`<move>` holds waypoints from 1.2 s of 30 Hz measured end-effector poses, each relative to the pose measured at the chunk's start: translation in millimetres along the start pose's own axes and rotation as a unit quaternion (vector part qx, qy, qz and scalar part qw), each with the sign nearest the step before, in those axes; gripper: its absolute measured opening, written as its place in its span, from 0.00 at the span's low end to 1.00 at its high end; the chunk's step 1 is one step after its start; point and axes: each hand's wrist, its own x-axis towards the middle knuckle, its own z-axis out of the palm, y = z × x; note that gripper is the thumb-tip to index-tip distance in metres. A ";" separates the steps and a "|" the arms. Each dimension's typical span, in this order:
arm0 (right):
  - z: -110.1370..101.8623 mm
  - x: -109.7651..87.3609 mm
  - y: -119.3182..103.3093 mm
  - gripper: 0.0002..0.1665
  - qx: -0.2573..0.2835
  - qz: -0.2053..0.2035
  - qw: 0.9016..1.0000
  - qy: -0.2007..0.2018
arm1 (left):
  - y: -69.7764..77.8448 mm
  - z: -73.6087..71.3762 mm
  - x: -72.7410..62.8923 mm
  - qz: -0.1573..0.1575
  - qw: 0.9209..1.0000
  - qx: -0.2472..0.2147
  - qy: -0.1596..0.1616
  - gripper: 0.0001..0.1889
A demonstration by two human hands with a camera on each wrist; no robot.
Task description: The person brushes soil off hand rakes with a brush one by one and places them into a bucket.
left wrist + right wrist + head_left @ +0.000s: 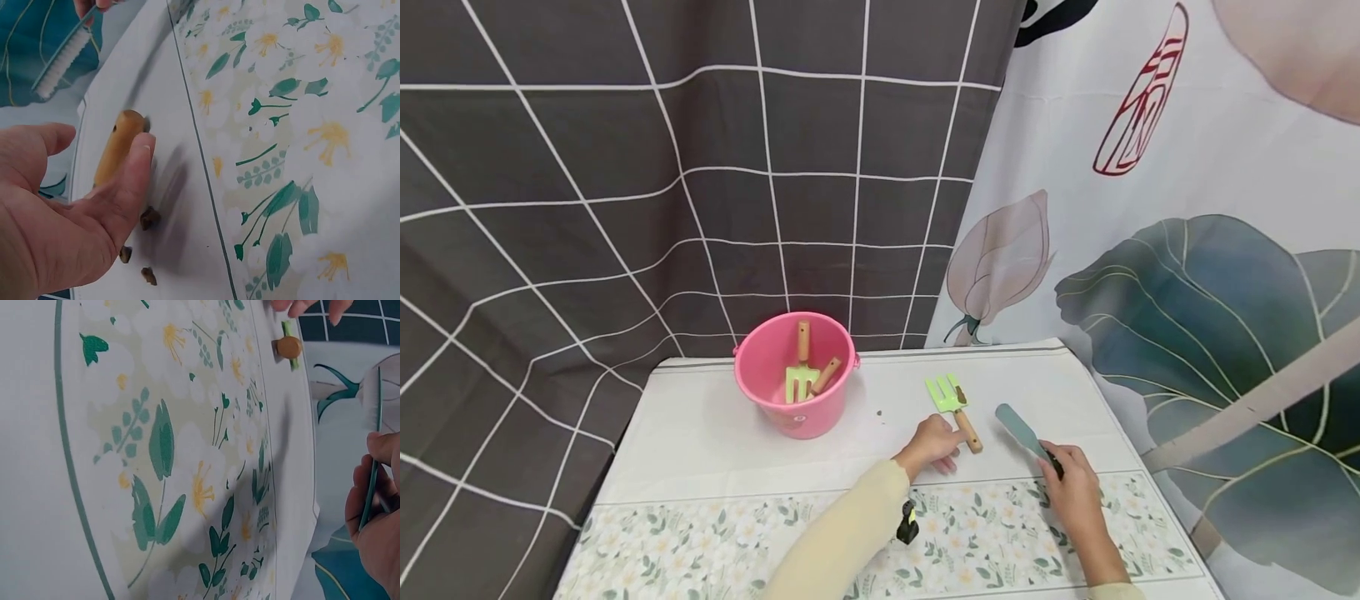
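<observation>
A toy garden fork with green tines (946,392) and a wooden handle (115,150) lies on the white table, a brown clump on its tines. Beside the handle is my left hand (934,444), its thumb and fingers spread apart in the left wrist view. My right hand (1072,487) grips a scrubbing brush (1021,427) by its dark handle. The brush has a teal back and white bristles (65,56), and is raised above the table's right side. Several small brown clumps (149,217) lie near my left hand.
A pink bucket (797,423) stands at the back left of the table, holding another green fork (802,375) and a second wooden handle (826,376). A floral strip (985,533) crosses the table's front. Curtains hang behind, and a pale pole (1255,417) slants at the right.
</observation>
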 end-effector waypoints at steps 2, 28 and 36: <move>-0.9 -1.4 0.8 0.19 0.001 -0.006 1.000 0.002 | 0.8 3.9 3.6 -0.009 1.000 -0.002 -0.002 0.16; 1.9 -7.1 1.7 0.18 0.000 -0.044 0.999 0.018 | 4.5 25.8 22.4 -0.037 0.996 0.048 0.070 0.19; 4.9 -5.3 3.2 0.18 0.009 -0.049 0.999 0.012 | 10.5 30.4 28.7 -0.050 0.994 0.041 0.088 0.14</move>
